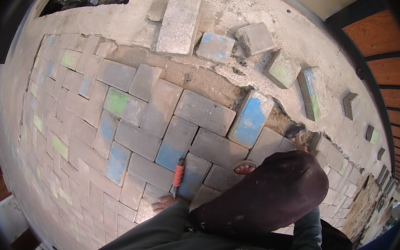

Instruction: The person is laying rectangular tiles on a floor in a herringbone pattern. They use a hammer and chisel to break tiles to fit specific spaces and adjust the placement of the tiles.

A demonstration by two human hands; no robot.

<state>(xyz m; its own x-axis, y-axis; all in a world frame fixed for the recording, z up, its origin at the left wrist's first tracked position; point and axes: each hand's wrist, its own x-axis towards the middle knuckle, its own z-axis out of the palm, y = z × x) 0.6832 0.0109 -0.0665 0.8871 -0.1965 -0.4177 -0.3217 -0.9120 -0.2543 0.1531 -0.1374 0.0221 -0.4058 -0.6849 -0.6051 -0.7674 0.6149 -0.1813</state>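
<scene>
My left hand [164, 203] rests on the pavers beside my knee, its fingers stretched out to the left. Right at it lies a red-gripped hand tool [178, 176] with dark metal ends; its exact kind is unclear. My right hand [304, 147], mostly hidden behind my bent knee, is closed on the handle of a hammer. The dark hammer head [295, 130] is at the broken edge of the paving, over loose sand. A blue-painted paver [252, 120] sits just left of the hammer, at the border of the laid rows.
Laid pavers [84, 148] with blue and green patches spread to the left. Loose blocks [257, 38] and a large slab [179, 25] lie on the concrete beyond a sandy strip [162, 63]. My sandalled foot [245, 168] is on the pavers. A brown slatted gate [383, 41] stands at far right.
</scene>
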